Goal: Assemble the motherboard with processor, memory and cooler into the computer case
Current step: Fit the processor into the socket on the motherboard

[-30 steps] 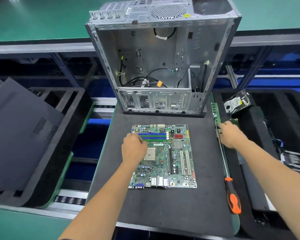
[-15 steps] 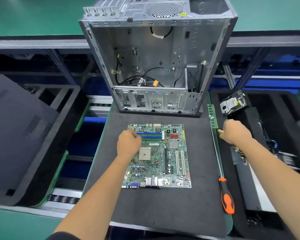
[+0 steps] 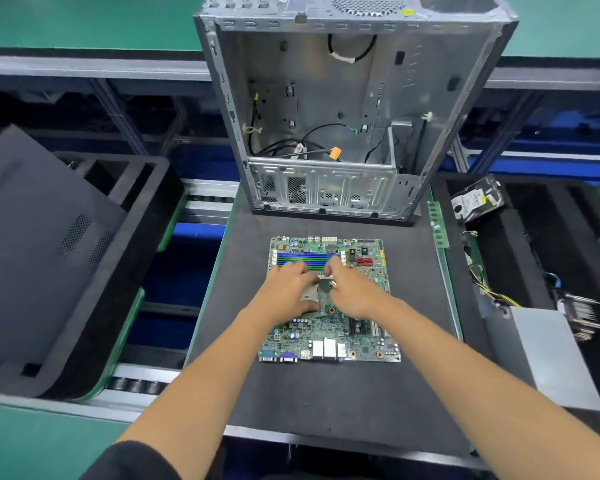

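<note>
Motherboard (image 3: 329, 299) flat on tabletop (image 3: 326, 393) | I judge it light, stiff, fragile; hold edges | left hand (image 3: 288, 292), right hand (image 3: 352, 292) over socket at 12 o'clock; grip: cannot tell

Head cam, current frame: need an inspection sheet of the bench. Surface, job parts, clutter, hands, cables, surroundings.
Surface: dark mat, motherboard flat on it.
Job's things: open computer case stands behind the board, no board in it; memory stick at the mat's right edge; the hands hide the processor socket.
Clutter: hard drive and silver box in the right tray.
Grippers: left hand and right hand both over the socket area; grip unclear.
Cables: loose black leads inside the case; yellow wires at right.
Surroundings: dark side panel at left.
</note>
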`<action>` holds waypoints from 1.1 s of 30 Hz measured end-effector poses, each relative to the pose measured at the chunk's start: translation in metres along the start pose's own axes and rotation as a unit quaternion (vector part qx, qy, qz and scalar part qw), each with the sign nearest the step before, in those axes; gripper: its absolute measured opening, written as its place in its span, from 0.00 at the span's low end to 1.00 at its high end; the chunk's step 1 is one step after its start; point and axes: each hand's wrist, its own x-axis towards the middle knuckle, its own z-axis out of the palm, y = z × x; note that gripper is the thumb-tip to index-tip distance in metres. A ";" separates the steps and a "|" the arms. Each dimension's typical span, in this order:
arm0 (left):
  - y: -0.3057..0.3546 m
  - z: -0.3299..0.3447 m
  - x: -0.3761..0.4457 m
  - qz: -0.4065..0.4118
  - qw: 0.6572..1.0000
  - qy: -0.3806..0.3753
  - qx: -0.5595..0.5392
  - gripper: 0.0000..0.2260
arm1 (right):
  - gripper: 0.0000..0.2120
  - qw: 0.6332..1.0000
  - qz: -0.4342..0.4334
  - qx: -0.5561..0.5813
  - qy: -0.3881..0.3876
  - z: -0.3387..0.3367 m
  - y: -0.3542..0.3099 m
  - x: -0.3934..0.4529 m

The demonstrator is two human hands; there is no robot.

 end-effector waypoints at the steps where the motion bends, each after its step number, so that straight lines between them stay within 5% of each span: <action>1: 0.000 0.000 0.001 0.003 1.000 0.001 -0.006 0.25 | 0.09 1.000 0.002 -0.025 0.002 0.004 0.000 0.002; 8: -0.007 -0.007 0.000 0.015 0.996 -0.048 -0.077 0.28 | 0.16 0.992 0.016 -0.122 0.021 0.017 -0.006 0.006; 18: -0.003 -0.012 0.000 -0.009 0.995 -0.051 -0.090 0.27 | 0.13 0.985 0.032 -0.170 0.005 0.017 -0.018 0.009; 25: -0.005 -0.013 0.000 -0.014 0.993 -0.035 -0.110 0.16 | 0.12 0.926 -0.047 -0.363 0.092 0.018 -0.036 0.009; 28: -0.009 -0.018 0.003 -0.009 0.993 -0.044 -0.111 0.21 | 0.12 0.928 -0.035 -0.342 0.141 0.004 -0.033 0.016; 33: -0.014 -0.023 0.003 -0.033 0.992 0.039 -0.119 0.13 | 0.13 0.964 -0.022 -0.226 0.140 -0.015 -0.028 0.029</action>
